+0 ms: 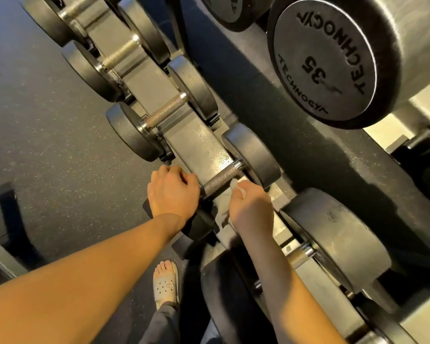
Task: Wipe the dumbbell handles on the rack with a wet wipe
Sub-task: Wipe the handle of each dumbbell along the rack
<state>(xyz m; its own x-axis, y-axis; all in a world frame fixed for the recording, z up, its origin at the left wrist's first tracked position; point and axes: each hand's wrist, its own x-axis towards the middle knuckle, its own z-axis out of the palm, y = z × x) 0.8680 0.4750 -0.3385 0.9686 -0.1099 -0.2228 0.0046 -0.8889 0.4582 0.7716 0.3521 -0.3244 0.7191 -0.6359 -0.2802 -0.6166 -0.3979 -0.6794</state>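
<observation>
A row of black dumbbells lies on the lower shelf of a grey rack (196, 142). My left hand (171, 192) grips the near end of one knurled steel handle (221, 181). My right hand (251, 207) pinches a crumpled white wet wipe (235, 187) and holds it against the underside of that same handle, close to its far head (253, 155). Water drops shine on the rack plate just above the handle. The near head of this dumbbell is mostly hidden under my left wrist.
More dumbbells with bare handles (164, 110) run up the shelf to the left. A larger dumbbell (338, 239) sits to the right. A big head marked 35 (330, 60) hangs on the upper shelf. My sandalled foot (165, 281) stands on the dark speckled floor (47, 120).
</observation>
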